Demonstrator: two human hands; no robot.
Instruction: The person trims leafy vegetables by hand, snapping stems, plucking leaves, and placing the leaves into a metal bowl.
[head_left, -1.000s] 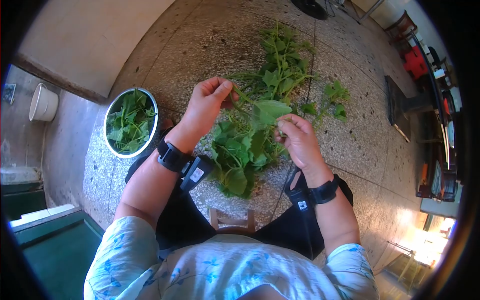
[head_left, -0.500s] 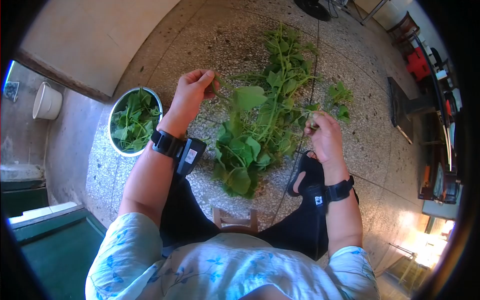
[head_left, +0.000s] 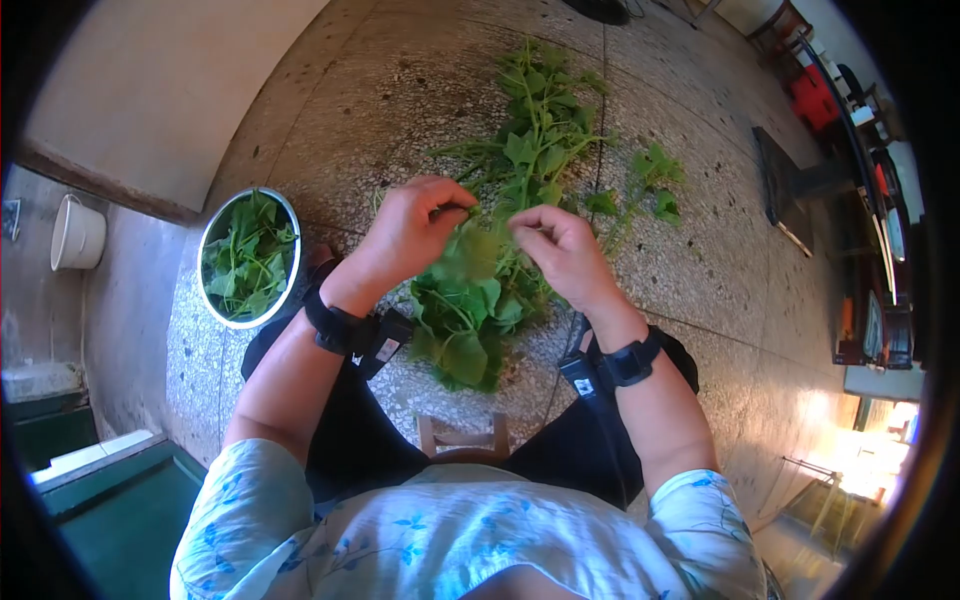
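My left hand (head_left: 412,228) is closed in a pinch on a leafy green stem (head_left: 470,254), whose broad leaf hangs blurred below the fingers. Close to its right, my right hand (head_left: 566,252) has thumb and fingers pressed together; whatever sits between the tips is too small to make out. Under both hands a long pile of leafy green vines (head_left: 465,340) lies on the speckled floor, reaching away from me. To the left stands a metal-rimmed basin (head_left: 294,278) with picked leaves and stems (head_left: 246,262) in it.
A small separate sprig (head_left: 656,168) lies right of the pile. Part of a wooden stool (head_left: 465,440) shows between my legs. A white bucket (head_left: 78,235) is by the left wall. Furniture, including a dark table base (head_left: 785,190), lines the right side.
My right hand has moved left and my left hand slightly right and down, so they are now close together over the vines. The view has shifted a little.
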